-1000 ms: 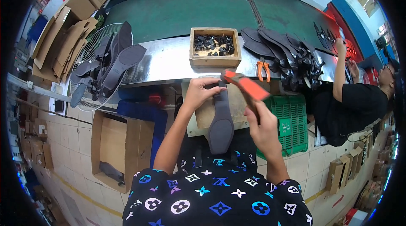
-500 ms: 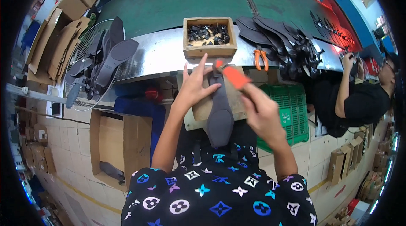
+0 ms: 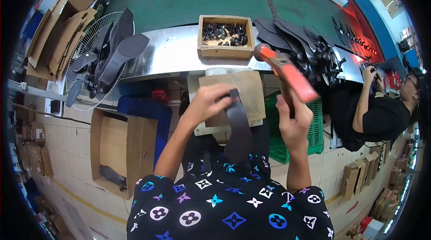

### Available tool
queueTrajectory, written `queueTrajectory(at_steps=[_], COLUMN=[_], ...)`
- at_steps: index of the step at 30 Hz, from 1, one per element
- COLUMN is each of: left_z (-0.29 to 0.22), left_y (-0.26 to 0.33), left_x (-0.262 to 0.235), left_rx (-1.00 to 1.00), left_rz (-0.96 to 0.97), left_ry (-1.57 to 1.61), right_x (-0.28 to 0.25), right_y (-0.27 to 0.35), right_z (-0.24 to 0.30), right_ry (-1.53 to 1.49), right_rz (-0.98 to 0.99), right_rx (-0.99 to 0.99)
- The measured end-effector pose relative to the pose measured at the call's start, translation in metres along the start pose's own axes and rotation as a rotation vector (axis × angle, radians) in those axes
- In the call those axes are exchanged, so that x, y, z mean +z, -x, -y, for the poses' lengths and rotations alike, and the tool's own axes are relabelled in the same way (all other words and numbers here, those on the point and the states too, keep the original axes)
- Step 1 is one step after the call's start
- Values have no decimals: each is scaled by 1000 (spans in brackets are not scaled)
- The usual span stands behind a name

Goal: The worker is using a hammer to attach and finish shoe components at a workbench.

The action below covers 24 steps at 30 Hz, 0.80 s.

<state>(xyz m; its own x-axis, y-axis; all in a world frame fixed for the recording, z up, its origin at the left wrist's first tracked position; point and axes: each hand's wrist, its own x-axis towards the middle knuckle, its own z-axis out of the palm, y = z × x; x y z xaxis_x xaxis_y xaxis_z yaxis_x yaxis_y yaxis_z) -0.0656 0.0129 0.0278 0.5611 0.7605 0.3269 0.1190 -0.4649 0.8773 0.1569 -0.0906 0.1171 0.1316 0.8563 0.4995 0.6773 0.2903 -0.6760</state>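
Note:
My left hand (image 3: pixel 208 103) grips the narrow upper end of a dark grey shoe sole (image 3: pixel 240 130). The sole hangs over the near edge of a worn tan board (image 3: pixel 251 98), its wide end close to my shirt. My right hand (image 3: pixel 295 125) is wrapped round the handle of a hammer (image 3: pixel 280 64) with orange-red parts, slightly blurred. The hammer is raised to the right of the board, apart from the sole. Beyond the board, a wooden box (image 3: pixel 224 53) of small black pieces (image 3: pixel 224 33) stands on the metal bench edge (image 3: pixel 170 55).
Dark soles (image 3: pixel 283 33) with black straps lie right of the box. More soles (image 3: pixel 119 55) rest on a white wire fan guard (image 3: pixel 74 67) at left. A cardboard box (image 3: pixel 143 150) and a green crate (image 3: pixel 316 123) flank me. A co-worker (image 3: pixel 386 109) sits at right.
The hammer has lifted off the sole's upper end and swung right. My left hand has drawn the sole down toward me, off the middle of the board.

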Motion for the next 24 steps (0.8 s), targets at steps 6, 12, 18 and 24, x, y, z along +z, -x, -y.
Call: queueTrajectory(at_steps=[6, 12, 18, 24], left_z=[-110, -136, -140, -147], left_y=[37, 46, 49, 45], left_x=[6, 1, 9, 5], left_rx=[-363, -566, -549, -476], left_rz=[251, 294, 428, 465], left_ry=[571, 866, 984, 984], right_x=[30, 6, 16, 26], right_y=[0, -19, 7, 15], right_z=[-36, -9, 26, 39], right_ry=[290, -535, -1071, -1268], right_rz=[352, 722, 744, 637], right_rx=[-188, -148, 344, 280])
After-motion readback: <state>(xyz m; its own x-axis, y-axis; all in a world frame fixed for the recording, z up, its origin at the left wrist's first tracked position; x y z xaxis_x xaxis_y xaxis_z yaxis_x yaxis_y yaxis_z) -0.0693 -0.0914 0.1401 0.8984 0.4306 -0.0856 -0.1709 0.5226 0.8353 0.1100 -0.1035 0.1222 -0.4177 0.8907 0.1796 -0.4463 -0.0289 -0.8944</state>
